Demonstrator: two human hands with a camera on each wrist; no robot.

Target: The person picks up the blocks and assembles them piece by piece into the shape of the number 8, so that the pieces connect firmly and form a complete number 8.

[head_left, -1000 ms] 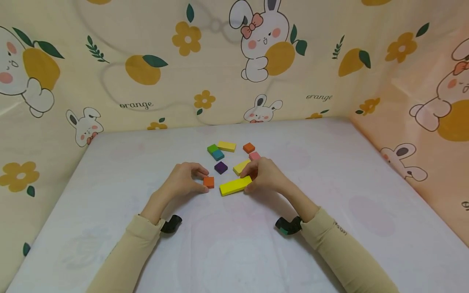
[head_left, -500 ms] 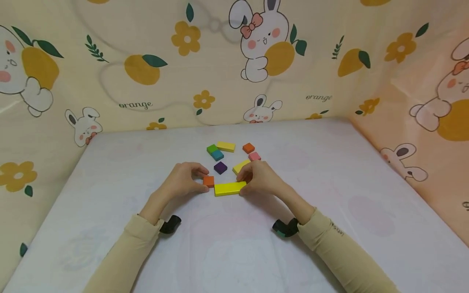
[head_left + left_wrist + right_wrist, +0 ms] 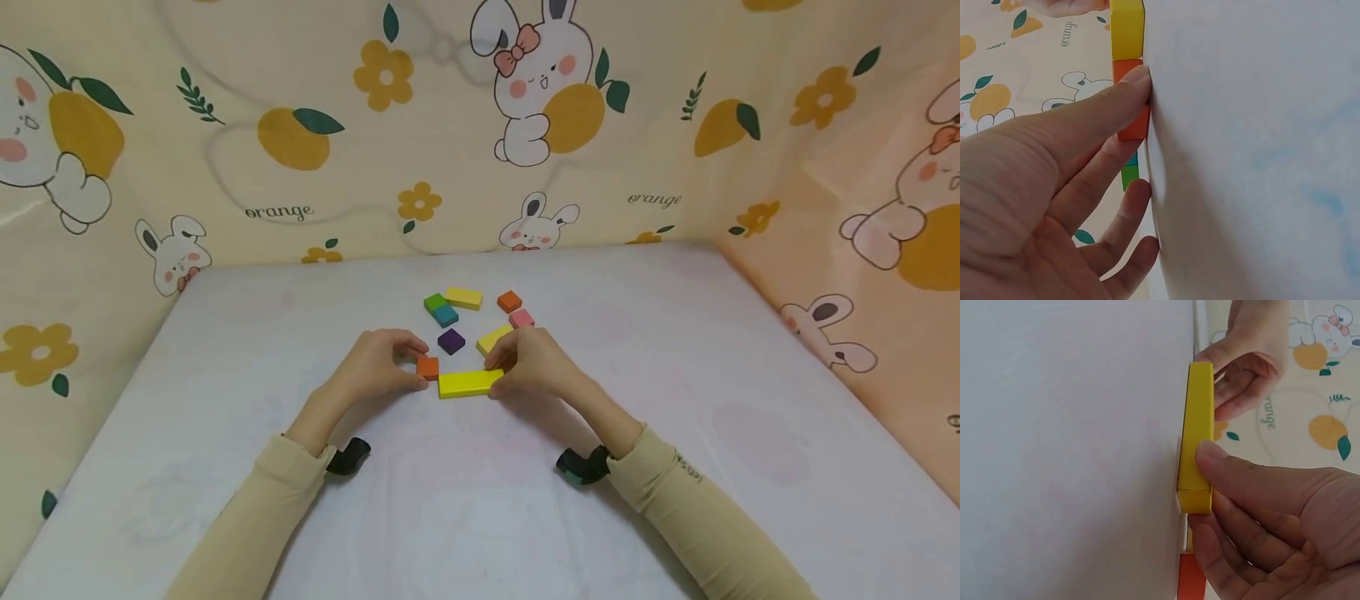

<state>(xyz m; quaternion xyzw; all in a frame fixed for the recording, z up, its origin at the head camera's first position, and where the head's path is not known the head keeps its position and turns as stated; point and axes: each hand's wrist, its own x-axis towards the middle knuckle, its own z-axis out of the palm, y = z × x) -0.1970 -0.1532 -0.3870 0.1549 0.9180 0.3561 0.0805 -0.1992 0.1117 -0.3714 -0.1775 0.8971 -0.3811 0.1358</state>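
Note:
My left hand (image 3: 382, 362) pinches a small orange block (image 3: 428, 368) between thumb and fingers on the white tabletop. In the left wrist view the thumb lies across the orange block's (image 3: 1132, 128) near face. My right hand (image 3: 534, 364) grips the right end of a long bright yellow block (image 3: 468, 383), thumb on the near side and fingers behind. The yellow block's left end sits right at the orange block's right side. Just behind stand a dark purple block (image 3: 452, 342) and a pale yellow block (image 3: 492, 340), the latter partly hidden by the right hand.
Farther back lie a green block (image 3: 435, 302) beside a blue block (image 3: 446, 316), another pale yellow block (image 3: 464, 298), an orange block (image 3: 509, 301) and a pink block (image 3: 521, 319). A bunny-print cloth (image 3: 337, 167) rises behind the white tabletop (image 3: 465, 517).
My right hand has moved slightly left, turning the long yellow block straighter and bringing its end up to the orange block. My left hand has stayed in place on the orange block.

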